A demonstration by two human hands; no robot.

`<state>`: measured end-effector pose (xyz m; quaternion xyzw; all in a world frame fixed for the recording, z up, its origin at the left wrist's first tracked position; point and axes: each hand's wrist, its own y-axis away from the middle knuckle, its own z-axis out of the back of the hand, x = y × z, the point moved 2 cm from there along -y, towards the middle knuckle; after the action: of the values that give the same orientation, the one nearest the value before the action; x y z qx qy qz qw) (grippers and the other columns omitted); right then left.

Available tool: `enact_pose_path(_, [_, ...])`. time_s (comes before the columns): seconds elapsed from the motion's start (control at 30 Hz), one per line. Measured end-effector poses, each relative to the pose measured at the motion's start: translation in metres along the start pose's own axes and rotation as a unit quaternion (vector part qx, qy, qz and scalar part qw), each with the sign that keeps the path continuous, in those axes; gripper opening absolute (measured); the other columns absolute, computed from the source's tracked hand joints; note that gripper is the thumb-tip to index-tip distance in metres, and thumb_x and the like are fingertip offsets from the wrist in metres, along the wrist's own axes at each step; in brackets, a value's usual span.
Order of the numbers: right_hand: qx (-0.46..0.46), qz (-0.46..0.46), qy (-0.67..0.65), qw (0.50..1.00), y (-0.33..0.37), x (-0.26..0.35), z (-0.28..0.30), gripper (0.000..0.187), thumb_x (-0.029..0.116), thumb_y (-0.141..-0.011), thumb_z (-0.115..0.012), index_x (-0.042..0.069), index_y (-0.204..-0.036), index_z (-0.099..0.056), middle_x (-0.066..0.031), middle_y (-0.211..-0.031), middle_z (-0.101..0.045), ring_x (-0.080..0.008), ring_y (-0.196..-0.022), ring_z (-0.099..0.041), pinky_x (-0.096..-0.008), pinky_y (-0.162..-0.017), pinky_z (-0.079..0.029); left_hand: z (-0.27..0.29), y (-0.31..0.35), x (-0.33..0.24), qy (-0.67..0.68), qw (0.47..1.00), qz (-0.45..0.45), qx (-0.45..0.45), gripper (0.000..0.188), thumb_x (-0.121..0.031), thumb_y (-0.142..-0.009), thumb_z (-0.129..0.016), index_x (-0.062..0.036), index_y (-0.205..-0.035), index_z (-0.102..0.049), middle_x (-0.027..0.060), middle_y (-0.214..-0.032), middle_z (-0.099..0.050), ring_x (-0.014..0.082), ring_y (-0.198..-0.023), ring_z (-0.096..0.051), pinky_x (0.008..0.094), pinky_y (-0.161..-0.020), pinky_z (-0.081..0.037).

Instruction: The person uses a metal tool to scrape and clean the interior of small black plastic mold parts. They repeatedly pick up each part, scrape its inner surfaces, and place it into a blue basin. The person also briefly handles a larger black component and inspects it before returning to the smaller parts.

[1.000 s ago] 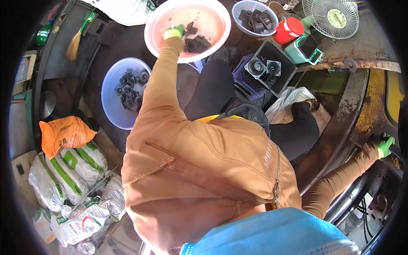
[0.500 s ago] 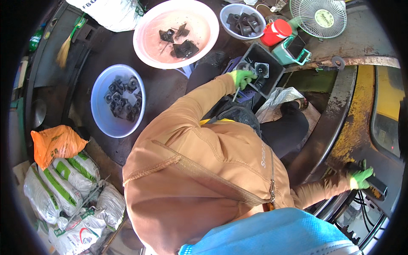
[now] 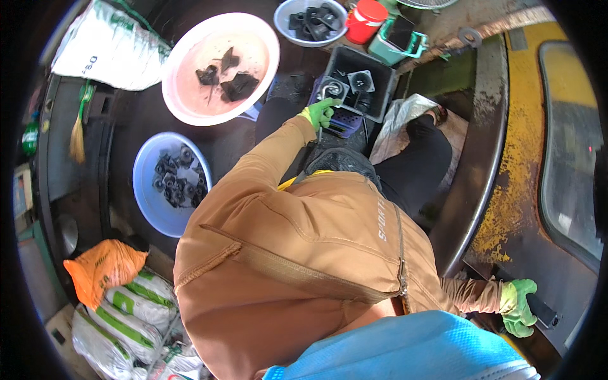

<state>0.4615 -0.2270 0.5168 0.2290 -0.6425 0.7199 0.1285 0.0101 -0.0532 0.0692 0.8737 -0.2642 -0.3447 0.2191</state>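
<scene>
My left hand (image 3: 321, 113), in a green glove, is closed on a thin metal rod whose lower end sticks out below the fingers. A curved silvery metal piece (image 3: 328, 88) shows just above this hand, over the left rim of a dark rectangular bin (image 3: 385, 104). Inside the bin lies a black rubber-like part with a pale square flange (image 3: 361, 81). On the far right my green-gloved right hand (image 3: 519, 307) has its fingers spread beside a black handle (image 3: 544, 311) on the machine door. Whether it touches the handle I cannot tell.
A pink basin (image 3: 266, 82) and two bluish basins, one at left (image 3: 142, 183) and one at top (image 3: 282, 25), hold black parts. A red jug (image 3: 366, 20) and a teal caddy (image 3: 386, 54) stand beyond the bin. The yellow machine door (image 3: 525, 139) is at right; sacks (image 3: 120, 335) lie lower left.
My view has shifted, so basins and bin sit further left. My right hand has come off the black handle and its fingers have spread. My left hand stays by the bin with the rod.
</scene>
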Motion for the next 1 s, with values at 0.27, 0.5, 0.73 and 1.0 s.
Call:
enact_pose_path(0.27, [-0.026, 0.063, 0.136, 0.988, 0.012, 0.004, 0.040, 0.053, 0.012, -0.078, -0.066, -0.009, -0.119, -0.040, -0.0259, -0.109, -0.048, -0.0377, -0.095, -0.049, -0.0489, -0.084, -0.041, 0.003, -0.008, 0.005, -0.012, 0.999, 0.029, -0.018, 0.035, -0.033, -0.096, -0.049, -0.0114, -0.123, -0.055, -0.0065, -0.060, -0.036, 0.0056, -0.045, -0.028, 0.0223, -0.046, -0.025])
enact_pose_path(0.5, [-0.043, 0.108, 0.237, 0.965, 0.019, 0.009, 0.060, 0.058, 0.014, -0.078, -0.065, -0.011, -0.123, -0.037, -0.0289, -0.115, -0.044, -0.0414, -0.102, -0.046, -0.0522, -0.089, -0.038, 0.011, -0.006, 0.006, -0.028, 0.999, 0.002, -0.044, 0.035, -0.031, -0.093, -0.055, -0.0125, -0.122, -0.056, -0.0060, -0.058, -0.036, 0.0073, -0.045, -0.030, 0.0242, -0.044, -0.025])
enact_pose_path(0.73, [-0.060, 0.136, 0.324, 0.934, 0.026, 0.010, 0.061, 0.064, 0.016, -0.078, -0.064, -0.012, -0.127, -0.033, -0.0318, -0.121, -0.040, -0.0451, -0.110, -0.043, -0.0554, -0.094, -0.034, 0.010, -0.016, 0.009, -0.023, 0.997, -0.006, -0.074, 0.027, -0.028, -0.086, -0.063, -0.0109, -0.108, -0.066, -0.0049, -0.058, -0.039, 0.0083, -0.047, -0.031, 0.0248, -0.048, -0.028])
enact_pose_path(1.0, [-0.112, 0.151, 0.275, 0.943, 0.026, 0.020, 0.045, 0.061, 0.014, -0.077, -0.066, -0.011, -0.125, -0.037, -0.0292, -0.119, -0.044, -0.0425, -0.107, -0.047, -0.0521, -0.091, -0.038, 0.037, -0.028, 0.006, -0.021, 0.994, 0.004, -0.109, 0.032, -0.032, -0.091, -0.057, -0.0116, -0.116, -0.060, -0.0064, -0.058, -0.037, 0.0070, -0.045, -0.030, 0.0235, -0.045, -0.028])
